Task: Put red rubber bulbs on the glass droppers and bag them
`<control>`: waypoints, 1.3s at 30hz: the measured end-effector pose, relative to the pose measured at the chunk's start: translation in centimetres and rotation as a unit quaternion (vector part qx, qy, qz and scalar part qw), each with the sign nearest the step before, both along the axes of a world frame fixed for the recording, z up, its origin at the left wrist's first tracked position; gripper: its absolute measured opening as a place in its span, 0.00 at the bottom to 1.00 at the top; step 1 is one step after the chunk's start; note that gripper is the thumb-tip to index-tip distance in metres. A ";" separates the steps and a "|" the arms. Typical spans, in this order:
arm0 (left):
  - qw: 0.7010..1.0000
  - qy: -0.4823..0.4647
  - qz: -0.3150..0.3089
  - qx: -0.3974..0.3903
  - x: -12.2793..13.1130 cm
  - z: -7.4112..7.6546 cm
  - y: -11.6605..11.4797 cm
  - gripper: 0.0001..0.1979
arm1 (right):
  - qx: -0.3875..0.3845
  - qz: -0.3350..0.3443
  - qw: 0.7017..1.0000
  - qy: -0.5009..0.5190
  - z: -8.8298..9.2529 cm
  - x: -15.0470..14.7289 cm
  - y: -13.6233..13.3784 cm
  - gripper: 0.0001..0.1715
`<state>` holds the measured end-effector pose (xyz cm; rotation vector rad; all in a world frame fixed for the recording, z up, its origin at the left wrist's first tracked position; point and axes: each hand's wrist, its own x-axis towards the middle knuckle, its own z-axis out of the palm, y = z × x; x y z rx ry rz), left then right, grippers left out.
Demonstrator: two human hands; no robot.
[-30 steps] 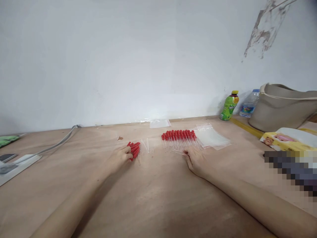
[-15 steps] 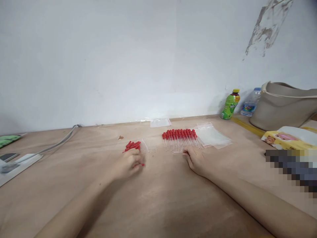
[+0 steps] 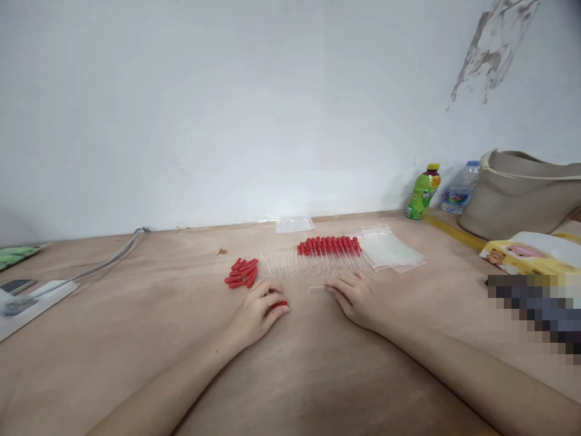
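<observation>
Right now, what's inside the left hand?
A red piece shows between the thumb and fingertips of the left hand. The hand covers the rest of it, so its full shape, and anything else tucked under the palm, can't be seen.

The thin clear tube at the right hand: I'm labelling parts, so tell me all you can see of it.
The thin clear tube looks straight, slender and pale; glass or plastic, I can't tell. It points sideways, its bare end toward the left hand, its other end hidden by the gripping right hand. It sits nearer the person than the red-topped row; whether it touches the table is unclear.
</observation>
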<state>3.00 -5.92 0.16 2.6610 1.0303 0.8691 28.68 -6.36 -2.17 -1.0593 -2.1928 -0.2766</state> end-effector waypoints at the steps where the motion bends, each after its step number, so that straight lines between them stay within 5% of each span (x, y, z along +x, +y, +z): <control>1: 1.000 -0.013 0.005 -0.011 0.3 -0.1 -0.1 0.07 | -0.003 0.002 1.000 0.007 0.3 -0.4 -0.4 0.11; 17: 0.990 -0.064 0.042 -0.120 2.0 -0.9 -0.8 0.12 | -0.063 0.064 0.996 0.018 0.8 -2.7 -2.2 0.11; 24: 0.990 -0.052 -0.002 -0.132 1.9 -0.8 -1.1 0.09 | -0.127 0.100 0.987 -0.024 2.2 -1.9 -1.8 0.12; 30: 0.994 -0.023 0.013 -0.104 2.1 -0.6 -1.2 0.09 | -0.075 0.066 0.994 -0.052 1.0 -2.2 -1.5 0.13; 39: 0.992 -0.096 0.029 -0.073 2.1 -1.0 -0.7 0.10 | -0.129 0.051 0.984 0.110 -0.1 -2.3 -1.5 0.08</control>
